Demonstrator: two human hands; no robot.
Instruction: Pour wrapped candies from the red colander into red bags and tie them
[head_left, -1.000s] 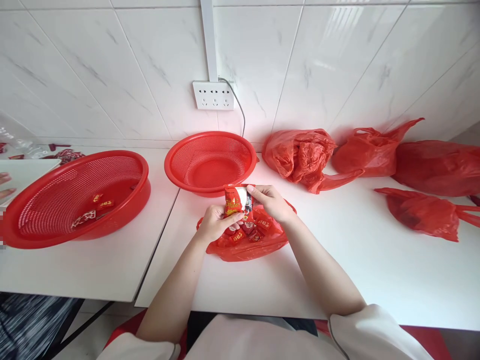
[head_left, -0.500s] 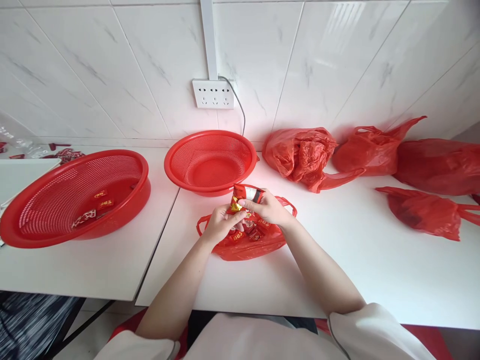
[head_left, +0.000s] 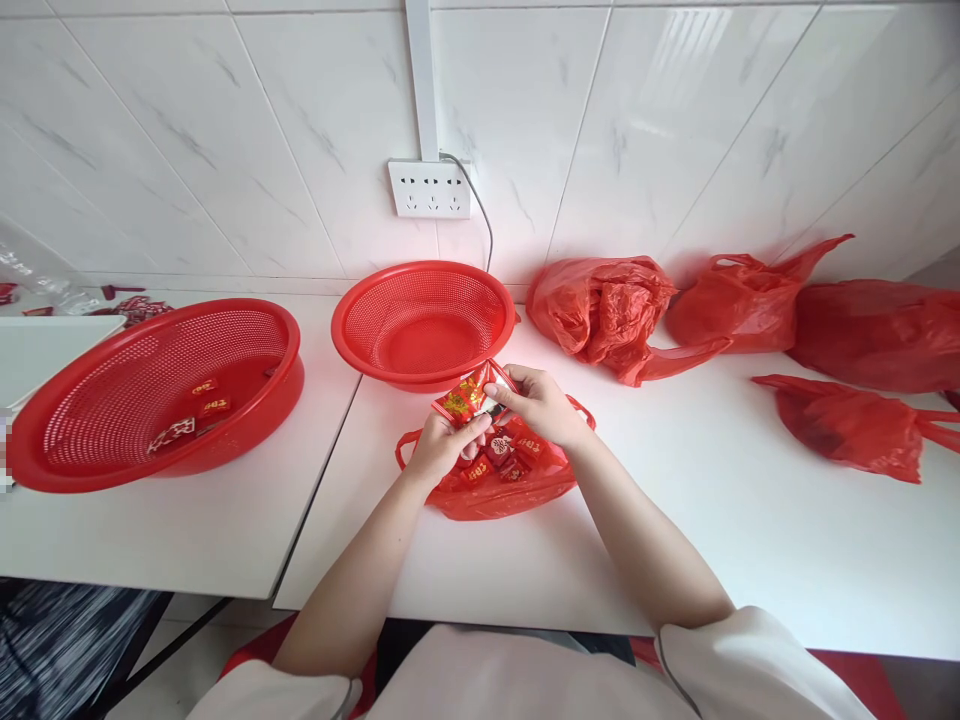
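Note:
Between my two hands is a red packet (head_left: pixel 463 397) with gold print and a white and black part at its right end. My left hand (head_left: pixel 444 447) pinches its lower left side, while my right hand (head_left: pixel 541 404) grips the right end with the thumb on top. The packet is held just above an open red plastic bag (head_left: pixel 495 507). Several small red wrapped packets (head_left: pixel 501 450) lie inside that bag, below my fingers. Part of the bag's far side is hidden by my hands.
A red mesh basket (head_left: pixel 349 355) stands behind the bag. To the left, a larger red basket (head_left: pixel 289 375) holds several small packets (head_left: pixel 216 406). Filled red bags (head_left: pixel 600 310) line the wall at right, and a smaller bag (head_left: pixel 847 430) lies before them. A socket strip (head_left: pixel 430 190) is on the wall.
The packet has turned from upright to a slant toward the left, so more of its red and gold face shows. Both hands still hold it over the bag.

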